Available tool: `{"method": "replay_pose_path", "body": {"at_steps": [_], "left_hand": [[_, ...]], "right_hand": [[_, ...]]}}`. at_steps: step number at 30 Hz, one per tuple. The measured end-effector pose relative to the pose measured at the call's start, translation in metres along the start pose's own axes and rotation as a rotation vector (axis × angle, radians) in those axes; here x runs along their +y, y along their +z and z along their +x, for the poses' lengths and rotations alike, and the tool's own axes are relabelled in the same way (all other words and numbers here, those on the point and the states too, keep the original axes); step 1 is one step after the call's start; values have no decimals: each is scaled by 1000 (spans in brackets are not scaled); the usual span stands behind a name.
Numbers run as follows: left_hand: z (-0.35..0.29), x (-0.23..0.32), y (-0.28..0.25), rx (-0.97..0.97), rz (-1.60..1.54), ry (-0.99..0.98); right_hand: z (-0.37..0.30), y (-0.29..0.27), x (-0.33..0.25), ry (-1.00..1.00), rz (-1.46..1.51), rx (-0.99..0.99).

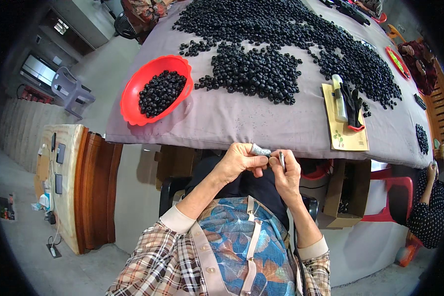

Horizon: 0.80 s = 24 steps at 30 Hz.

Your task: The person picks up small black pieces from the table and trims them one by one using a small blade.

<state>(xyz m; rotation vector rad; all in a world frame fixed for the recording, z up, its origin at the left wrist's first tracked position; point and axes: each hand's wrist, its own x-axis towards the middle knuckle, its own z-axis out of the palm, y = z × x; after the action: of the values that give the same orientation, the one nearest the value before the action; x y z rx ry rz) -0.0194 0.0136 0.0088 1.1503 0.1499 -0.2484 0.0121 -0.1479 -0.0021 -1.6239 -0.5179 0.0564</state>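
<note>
My left hand (240, 162) is closed in a pinch just off the table's near edge, a patterned cover (259, 150) wrapped round one finger. What it pinches is mostly hidden by the fingertips; only something small and dark shows there. Close against it, my right hand (287, 173) is closed on a slim metal tool (281, 161), whose exact kind I cannot make out. Ahead on the cloth lies a patch of small black ring-like parts (254, 71). A red scalloped basin (128, 101) to its left holds more of them.
Larger heaps of black parts (251, 19) cover the far table (212, 130). A yellow card (340, 140) at the right carries a clear tube (338, 98) and a black glove (351, 106). A cardboard box (348, 195) stands below. A co-worker's hand (432, 171) shows at far right.
</note>
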Motion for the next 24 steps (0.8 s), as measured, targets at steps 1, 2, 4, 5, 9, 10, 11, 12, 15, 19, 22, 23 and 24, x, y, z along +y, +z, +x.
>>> {"method": "replay_pose_path", "body": {"at_steps": [1, 2, 4, 5, 9, 10, 11, 12, 15, 19, 22, 23, 24], "left_hand": [[0, -1, -3, -55, -43, -55], [-1, -2, -2, -53, -44, -56], [0, -3, 1, -41, -167, -69], [0, -4, 1, -40, -168, -71], [2, -5, -3, -125, -330, -105], [2, -6, -4, -174, -392, -119], [2, -6, -3, -174, -391, -123], [3, -6, 0, -184, -401, -105], [4, -4, 5, -170, -456, -52], [3, 2, 6, -90, -519, 18], [3, 1, 5, -86, -510, 41], [2, 0, 4, -95, -517, 49], [2, -1, 4, -96, -517, 46]], "right_hand": [[0, -1, -2, 20, -4, -2], [1, -1, -4, 39, -8, -3], [2, -2, -3, 62, 53, -10], [2, -2, -3, 82, 115, -17], [3, -1, -16, 84, 195, -31], [3, -1, -17, 106, 251, -30], [2, 0, -17, 128, 307, -29], [1, -1, -13, 129, 308, -25], [0, -3, -4, 158, 325, -31], [-3, 0, -8, 92, 326, 70], [0, -4, -22, 42, 71, -38], [0, -3, -22, 42, 74, -39], [0, -2, -22, 16, 40, -44]]}}
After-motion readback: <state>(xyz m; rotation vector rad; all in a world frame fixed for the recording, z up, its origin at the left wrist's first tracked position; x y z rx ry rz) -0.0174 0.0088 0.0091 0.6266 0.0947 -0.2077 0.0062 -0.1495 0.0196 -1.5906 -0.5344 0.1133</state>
